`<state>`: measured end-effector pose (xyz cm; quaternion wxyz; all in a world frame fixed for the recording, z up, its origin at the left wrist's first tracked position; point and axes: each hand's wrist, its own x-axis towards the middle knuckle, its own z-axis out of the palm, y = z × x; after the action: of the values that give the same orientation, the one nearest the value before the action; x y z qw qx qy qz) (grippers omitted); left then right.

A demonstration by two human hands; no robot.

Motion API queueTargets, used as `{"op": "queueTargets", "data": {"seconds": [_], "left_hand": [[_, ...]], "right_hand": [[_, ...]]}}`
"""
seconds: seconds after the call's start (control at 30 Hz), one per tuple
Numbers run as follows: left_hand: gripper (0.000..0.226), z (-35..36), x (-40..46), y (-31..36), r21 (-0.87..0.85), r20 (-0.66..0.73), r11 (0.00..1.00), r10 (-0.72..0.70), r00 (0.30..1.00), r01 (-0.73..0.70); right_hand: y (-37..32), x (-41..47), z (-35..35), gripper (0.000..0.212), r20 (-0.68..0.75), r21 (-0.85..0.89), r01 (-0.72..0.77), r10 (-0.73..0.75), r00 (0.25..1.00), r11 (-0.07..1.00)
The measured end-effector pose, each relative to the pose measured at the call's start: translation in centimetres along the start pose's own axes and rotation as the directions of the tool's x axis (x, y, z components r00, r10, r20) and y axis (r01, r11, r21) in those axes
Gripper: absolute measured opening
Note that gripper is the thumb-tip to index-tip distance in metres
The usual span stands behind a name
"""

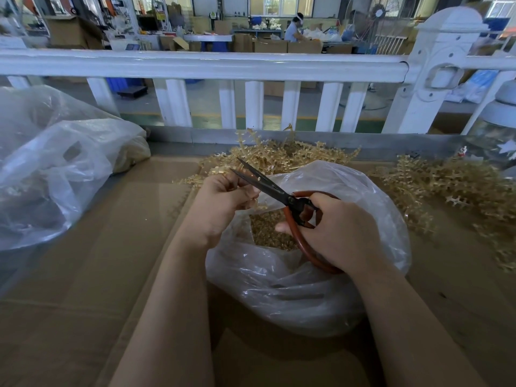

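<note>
Table (111, 247), left edge: stuffed clear sacks (55, 169) crowd that side. Left hand (223, 203) pinches a tan sprue (215, 171) toward the far edge. Scissors (279, 191), blades parted at it. Right hand (340, 233) is curled through the red handles. The open bag (307, 297) beneath is part-filled with snipped bits (268, 233). Uncut sprue heaps (452, 185) along far and right edges: plenty left, I judge. Bare cardboard near-left gives elbow room.

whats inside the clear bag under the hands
Through the open mouth of the clear bag, a heap of small tan pieces shows. The right hand and the scissors handle cover part of the opening, and cloudy plastic hides how deep the heap goes.
</note>
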<state>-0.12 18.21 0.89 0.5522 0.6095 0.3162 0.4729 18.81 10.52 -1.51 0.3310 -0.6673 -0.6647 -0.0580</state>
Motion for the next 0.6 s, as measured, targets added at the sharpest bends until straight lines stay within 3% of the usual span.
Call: {"op": "queueTargets", "data": {"seconds": [0.3,0.6], "left_hand": [[0.028,-0.07,0.01,-0.08,-0.015,0.01,1.0,0.0,1.0,0.0],[0.042,0.06,-0.1,0.23,-0.037,0.038,0.999,-0.017,0.999,0.019]], "right_hand": [[-0.01,0.06,0.03,0.061,-0.008,0.046,0.02,-0.019,1.0,0.999],[0.07,0.26,0.23,0.081,0.011,0.084,0.013,-0.014,1.0,0.996]]}}
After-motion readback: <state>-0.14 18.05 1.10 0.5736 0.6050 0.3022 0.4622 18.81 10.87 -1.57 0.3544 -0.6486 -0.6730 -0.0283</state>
